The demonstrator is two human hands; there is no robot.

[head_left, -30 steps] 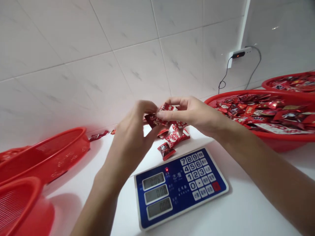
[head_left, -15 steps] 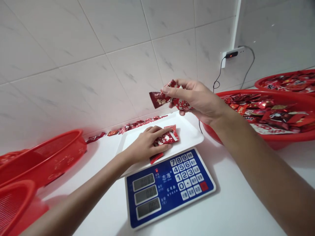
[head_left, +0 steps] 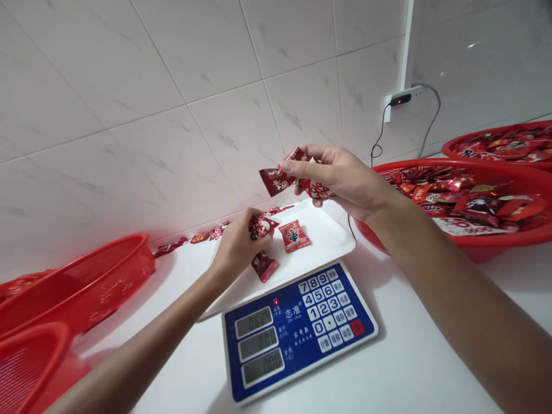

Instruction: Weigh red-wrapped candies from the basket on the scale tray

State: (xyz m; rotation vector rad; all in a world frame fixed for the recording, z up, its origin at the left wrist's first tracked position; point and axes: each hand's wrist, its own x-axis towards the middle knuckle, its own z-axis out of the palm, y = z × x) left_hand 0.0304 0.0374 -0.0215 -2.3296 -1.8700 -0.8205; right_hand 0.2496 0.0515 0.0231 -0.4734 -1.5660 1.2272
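My left hand [head_left: 239, 244] is closed on red wrapped candies [head_left: 260, 226] over the white weighing tray [head_left: 319, 256]. Below its fingers a dark red wrapped candy [head_left: 264, 266] shows, partly covered; whether the hand grips it too I cannot tell. A square red candy packet [head_left: 294, 236] lies on the tray, apart from the fingers. Raised above the tray's back edge, my right hand [head_left: 338, 175] pinches several red candy packets [head_left: 276, 180] between thumb and fingers. In front of the tray is the scale's blue panel [head_left: 297, 330] with keys and three displays.
A large red basket [head_left: 466, 248] full of wrapped candies stands at right, another red basket [head_left: 457, 141] behind it. Red baskets [head_left: 116, 282] also stand at left. A row of candies [head_left: 200, 237] lies along the tiled wall. A cable [head_left: 379, 135] hangs from the wall socket.
My left hand has gone from lying over the candies on the tray to closing on some and drawing left, baring the square packet. My right hand keeps its candies, nearly unmoved.
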